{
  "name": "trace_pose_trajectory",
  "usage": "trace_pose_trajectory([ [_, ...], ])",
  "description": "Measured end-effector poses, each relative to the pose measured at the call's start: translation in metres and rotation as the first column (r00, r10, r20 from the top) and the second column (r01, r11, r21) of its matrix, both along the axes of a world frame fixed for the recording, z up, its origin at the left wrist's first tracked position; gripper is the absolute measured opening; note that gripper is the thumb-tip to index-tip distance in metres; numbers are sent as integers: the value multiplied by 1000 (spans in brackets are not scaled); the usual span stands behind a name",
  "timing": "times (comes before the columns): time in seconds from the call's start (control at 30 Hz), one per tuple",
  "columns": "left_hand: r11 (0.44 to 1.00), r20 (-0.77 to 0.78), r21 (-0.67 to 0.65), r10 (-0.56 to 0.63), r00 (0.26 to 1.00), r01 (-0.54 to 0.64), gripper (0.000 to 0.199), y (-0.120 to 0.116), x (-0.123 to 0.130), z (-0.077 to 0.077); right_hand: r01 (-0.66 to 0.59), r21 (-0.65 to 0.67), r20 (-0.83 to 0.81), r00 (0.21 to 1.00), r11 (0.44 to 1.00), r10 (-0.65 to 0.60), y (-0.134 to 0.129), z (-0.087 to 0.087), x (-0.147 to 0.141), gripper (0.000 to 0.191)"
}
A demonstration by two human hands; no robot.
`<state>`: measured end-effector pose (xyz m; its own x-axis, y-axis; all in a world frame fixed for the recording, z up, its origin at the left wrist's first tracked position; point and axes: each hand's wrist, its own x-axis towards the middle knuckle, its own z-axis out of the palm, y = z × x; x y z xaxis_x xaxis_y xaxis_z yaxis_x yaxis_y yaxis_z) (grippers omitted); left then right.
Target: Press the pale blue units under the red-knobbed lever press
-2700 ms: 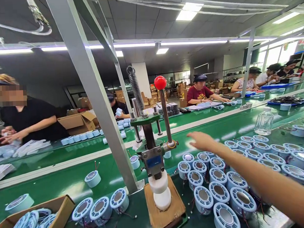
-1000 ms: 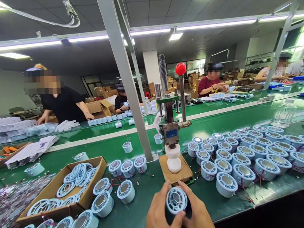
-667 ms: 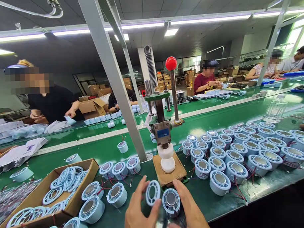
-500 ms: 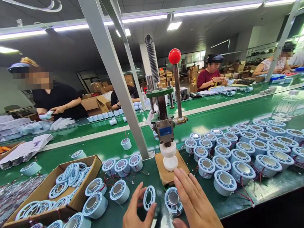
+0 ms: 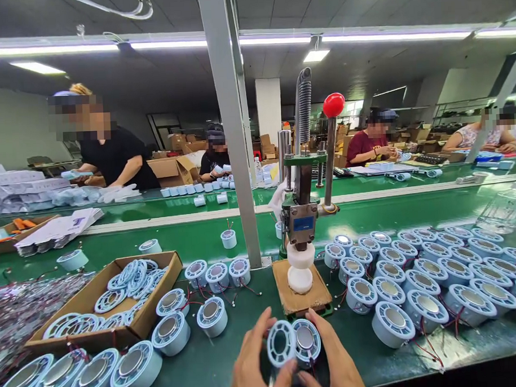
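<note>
Since half a second ago the right hand has drawn back from its flat reach toward the press base and closed round the speaker unit, while the left hand has brought the grille ring in until the two parts touch side by side, low at the bench's near edge. Both round faces tilt up toward the camera, axes roughly upright and leaning back. Palms and wrists are cut off by the frame bottom; the unit's underside is hidden by fingers
</note>
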<state>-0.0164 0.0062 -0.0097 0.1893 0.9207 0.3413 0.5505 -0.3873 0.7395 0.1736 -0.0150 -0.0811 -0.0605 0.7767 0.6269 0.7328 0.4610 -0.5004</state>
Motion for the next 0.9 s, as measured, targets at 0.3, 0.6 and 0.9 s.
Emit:
trace_pose_trajectory([
  [0.3,984,-217,-32,-180,959,177,74,2,40,19,94,-139,-328,935,986,-135,2,-9,-30,69],
  [0.6,995,20,-87,-54,998,55,72,-2,41,-8,36,-191,-363,926,981,-105,4,-5,-29,73],
  [0.9,968,74,-244,-43,996,60,58,14,33,16,-177,-250,-103,982,952,156,-2,74,18,74],
])
